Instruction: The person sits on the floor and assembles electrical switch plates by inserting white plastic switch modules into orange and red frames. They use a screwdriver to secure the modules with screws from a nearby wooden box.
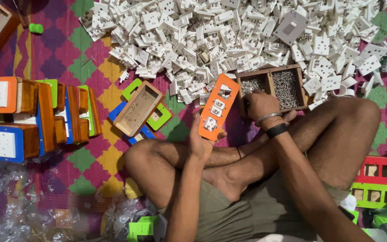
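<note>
Beside the white socket pile (229,40), screws are kept in a wooden tray (272,85) of 2 compartments; an orange plate (216,107) is pinched by left-hand fingers (198,134), while the right hand (258,105) is closed at the tray.

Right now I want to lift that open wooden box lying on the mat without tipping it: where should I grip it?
Grip the wooden box across its two long walls, coming straight down from above. It lies open side up and slanted, resting on green and blue plates, so the thin rims are exposed. The left hand holds the orange plate; the right hand is by the screw tray.
</note>
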